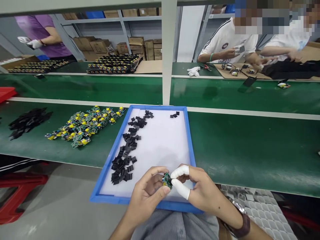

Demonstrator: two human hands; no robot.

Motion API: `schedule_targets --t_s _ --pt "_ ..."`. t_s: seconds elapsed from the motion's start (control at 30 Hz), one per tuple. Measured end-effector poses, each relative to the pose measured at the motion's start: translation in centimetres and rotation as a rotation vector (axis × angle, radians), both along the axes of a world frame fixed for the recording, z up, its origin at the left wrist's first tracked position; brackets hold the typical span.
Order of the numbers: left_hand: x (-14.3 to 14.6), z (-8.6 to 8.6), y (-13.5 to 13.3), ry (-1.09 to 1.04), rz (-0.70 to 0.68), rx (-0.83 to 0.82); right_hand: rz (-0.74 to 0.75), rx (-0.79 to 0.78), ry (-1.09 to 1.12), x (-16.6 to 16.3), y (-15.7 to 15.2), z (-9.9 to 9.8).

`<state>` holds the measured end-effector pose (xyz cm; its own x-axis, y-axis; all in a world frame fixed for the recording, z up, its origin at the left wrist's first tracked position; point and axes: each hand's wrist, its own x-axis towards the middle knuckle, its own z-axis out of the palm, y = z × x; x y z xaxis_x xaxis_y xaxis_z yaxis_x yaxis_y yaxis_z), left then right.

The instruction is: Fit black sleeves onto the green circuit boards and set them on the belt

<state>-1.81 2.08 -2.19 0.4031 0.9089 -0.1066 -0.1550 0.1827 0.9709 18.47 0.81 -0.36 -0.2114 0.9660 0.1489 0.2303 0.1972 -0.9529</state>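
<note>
Over the near end of a blue-rimmed tray (pixel 189 143), my left hand (pixel 150 190) grips a small green circuit board (pixel 167 180) with a yellow part on it. My right hand (pixel 197 185), its thumb and forefinger in white finger cots, pinches a small black piece (pixel 171 181) against the board's right side. The piece is mostly covered by the fingertips. Several black plastic clips (pixel 130 141) lie scattered down the left side of the tray's white base, and a few black clips (pixel 175 115) sit at its far right corner.
Left of the tray are a heap of circuit boards (pixel 86 126) and a pile of black strips (pixel 28 121) on the green bench (pixel 237 146). Stacked assemblies (pixel 115 64) stand across the conveyor (pixel 112 88). Co-workers (pixel 230 43) handle parts opposite. A red stool (pixel 22 190) stands lower left.
</note>
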Motion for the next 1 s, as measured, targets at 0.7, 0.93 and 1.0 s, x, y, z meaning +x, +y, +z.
schedule_targets --t_s 0.7,0.93,1.0 --pt "0.1 -1.7 -1.6 0.256 0.164 0.415 -0.012 -0.06 -0.11 -0.6 -0.5 0.2" --pt "0.1 -1.4 -1.4 0.275 0.133 0.433 -0.018 -0.094 -0.046 -0.7 -0.4 -0.3" --pt "0.2 -1.3 -1.3 0.274 0.142 0.44 -0.007 -0.108 -0.035 -0.7 -0.4 -0.4"
